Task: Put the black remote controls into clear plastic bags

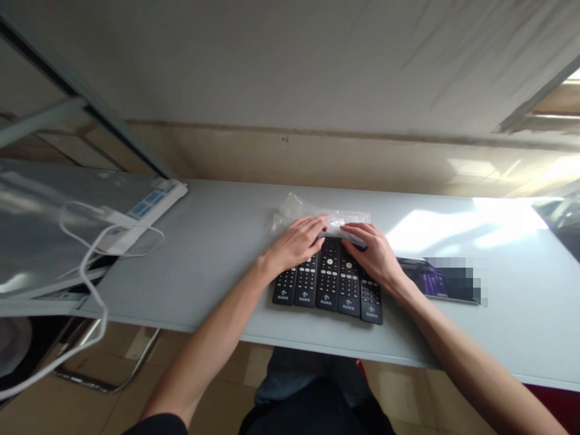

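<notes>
Several black remote controls (327, 284) lie side by side in a row on the grey table, with white and grey buttons and a pale logo at the near ends. Across their far ends lies a whitish, crinkled plastic bag (338, 231) with something dark at its edges; what is inside I cannot make out. My left hand (299, 241) grips its left end, fingers bent, thumb over the remotes. My right hand (369, 248) holds its right end with curled fingers, partly covering the right-hand remotes. More clear plastic wrapping (292, 208) lies just beyond my hands.
A dark, flat item with a purple picture (430, 279), partly pixelated, lies right of my right forearm. At the left are a white power strip (149, 211) and a white cable (86, 260). A wall runs behind the grey table (203, 260); sunlight falls on its right side.
</notes>
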`<action>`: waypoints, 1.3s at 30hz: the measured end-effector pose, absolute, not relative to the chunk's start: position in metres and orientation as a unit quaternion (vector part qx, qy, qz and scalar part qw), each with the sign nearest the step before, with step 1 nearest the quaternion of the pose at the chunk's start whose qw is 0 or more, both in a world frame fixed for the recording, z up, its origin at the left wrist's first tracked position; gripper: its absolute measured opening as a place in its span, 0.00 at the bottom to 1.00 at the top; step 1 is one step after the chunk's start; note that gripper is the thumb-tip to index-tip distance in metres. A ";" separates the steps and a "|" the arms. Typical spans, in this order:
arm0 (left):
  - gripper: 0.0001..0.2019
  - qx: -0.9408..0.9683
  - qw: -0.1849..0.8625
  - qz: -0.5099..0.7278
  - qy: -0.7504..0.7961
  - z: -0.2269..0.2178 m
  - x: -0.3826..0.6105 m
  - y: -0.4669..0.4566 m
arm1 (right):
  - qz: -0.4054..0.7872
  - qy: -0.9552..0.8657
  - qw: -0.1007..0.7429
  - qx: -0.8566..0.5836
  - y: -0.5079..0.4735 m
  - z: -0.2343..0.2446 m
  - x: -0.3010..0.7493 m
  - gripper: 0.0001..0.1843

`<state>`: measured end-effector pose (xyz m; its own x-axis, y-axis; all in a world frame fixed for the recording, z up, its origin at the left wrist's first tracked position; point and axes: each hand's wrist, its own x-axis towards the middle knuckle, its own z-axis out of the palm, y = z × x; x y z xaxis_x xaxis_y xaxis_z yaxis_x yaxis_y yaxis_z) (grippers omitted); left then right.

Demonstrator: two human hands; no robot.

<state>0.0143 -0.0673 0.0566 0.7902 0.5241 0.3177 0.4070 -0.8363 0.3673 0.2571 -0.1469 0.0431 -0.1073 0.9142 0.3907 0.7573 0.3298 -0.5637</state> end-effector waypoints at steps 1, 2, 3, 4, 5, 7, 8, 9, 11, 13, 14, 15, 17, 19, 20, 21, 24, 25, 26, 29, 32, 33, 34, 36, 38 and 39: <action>0.14 0.940 0.137 0.195 0.243 0.056 0.017 -0.071 | 0.120 -0.731 0.354 -0.571 -0.146 0.042 0.257 0.15; 0.16 0.944 0.129 0.188 0.239 0.056 0.019 -0.073 | 0.122 -0.727 0.358 -0.573 -0.145 0.042 0.256 0.13; 0.18 0.946 0.118 0.188 0.236 0.057 0.021 -0.075 | 0.117 -0.722 0.366 -0.575 -0.145 0.043 0.255 0.12; 0.19 0.947 0.107 0.193 0.233 0.058 0.022 -0.076 | 0.108 -0.719 0.378 -0.573 -0.146 0.046 0.255 0.11; 0.20 0.946 0.096 0.202 0.233 0.059 0.022 -0.076 | 0.097 -0.715 0.392 -0.570 -0.147 0.048 0.254 0.10; 0.23 0.942 0.071 0.225 0.239 0.063 0.022 -0.075 | 0.068 -0.707 0.427 -0.560 -0.150 0.055 0.252 0.09; 0.24 0.940 0.058 0.235 0.241 0.065 0.021 -0.074 | 0.054 -0.703 0.442 -0.554 -0.152 0.058 0.252 0.08; 0.24 0.939 0.046 0.242 0.241 0.066 0.020 -0.073 | 0.040 -0.701 0.455 -0.548 -0.153 0.061 0.251 0.07; 0.21 0.939 0.025 0.252 0.235 0.068 0.019 -0.071 | 0.015 -0.699 0.473 -0.537 -0.156 0.065 0.250 0.06; 0.15 0.937 0.014 0.261 0.232 0.069 0.017 -0.069 | -0.006 -0.699 0.482 -0.528 -0.158 0.066 0.249 0.05; 0.13 0.935 0.011 0.266 0.234 0.068 0.016 -0.068 | -0.013 -0.700 0.483 -0.526 -0.158 0.066 0.248 0.05; 0.13 0.933 0.008 0.270 0.238 0.068 0.015 -0.067 | -0.018 -0.700 0.481 -0.527 -0.157 0.065 0.247 0.04; 0.14 0.930 0.003 0.275 0.245 0.066 0.014 -0.066 | -0.020 -0.703 0.472 -0.532 -0.157 0.064 0.246 0.08; 0.16 0.928 0.001 0.275 0.249 0.064 0.013 -0.064 | -0.015 -0.710 0.454 -0.538 -0.157 0.063 0.245 0.15; 0.17 0.929 0.002 0.273 0.250 0.064 0.014 -0.064 | -0.012 -0.715 0.444 -0.540 -0.157 0.062 0.244 0.19; 0.18 0.930 0.002 0.269 0.250 0.063 0.014 -0.064 | -0.008 -0.721 0.433 -0.541 -0.157 0.062 0.242 0.21; 0.15 0.934 -0.005 0.255 0.250 0.063 0.016 -0.065 | -0.003 -0.737 0.401 -0.545 -0.158 0.060 0.239 0.21; 0.14 0.935 -0.008 0.251 0.251 0.063 0.017 -0.065 | -0.005 -0.740 0.391 -0.547 -0.159 0.059 0.238 0.19; 0.13 0.935 -0.012 0.249 0.252 0.063 0.018 -0.066 | -0.007 -0.744 0.381 -0.549 -0.158 0.058 0.237 0.17; 0.14 0.935 -0.016 0.248 0.252 0.064 0.019 -0.067 | 0.004 -0.757 0.351 -0.551 -0.157 0.055 0.237 0.14; 0.15 0.939 -0.008 0.236 0.251 0.062 0.019 -0.067 | 0.026 -0.766 0.329 -0.552 -0.155 0.052 0.238 0.13; 0.16 0.940 -0.005 0.231 0.250 0.061 0.019 -0.066 | 0.030 -0.767 0.324 -0.553 -0.155 0.052 0.238 0.13; 0.16 0.941 -0.002 0.227 0.249 0.060 0.019 -0.066 | 0.031 -0.768 0.319 -0.554 -0.155 0.052 0.237 0.12; 0.16 0.943 0.005 0.225 0.245 0.059 0.019 -0.065 | 0.035 -0.771 0.312 -0.554 -0.156 0.053 0.235 0.12; 0.15 0.944 0.015 0.226 0.241 0.058 0.020 -0.064 | 0.042 -0.771 0.311 -0.554 -0.157 0.056 0.232 0.12; 0.14 0.943 0.023 0.228 0.241 0.058 0.020 -0.063 | 0.046 -0.769 0.313 -0.555 -0.158 0.058 0.231 0.13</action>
<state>0.0199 -0.0632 0.0578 0.7799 0.4645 0.4195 0.4438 -0.8830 0.1526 0.2311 -0.1579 0.0578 -0.1882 0.8826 0.4307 0.8248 0.3801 -0.4185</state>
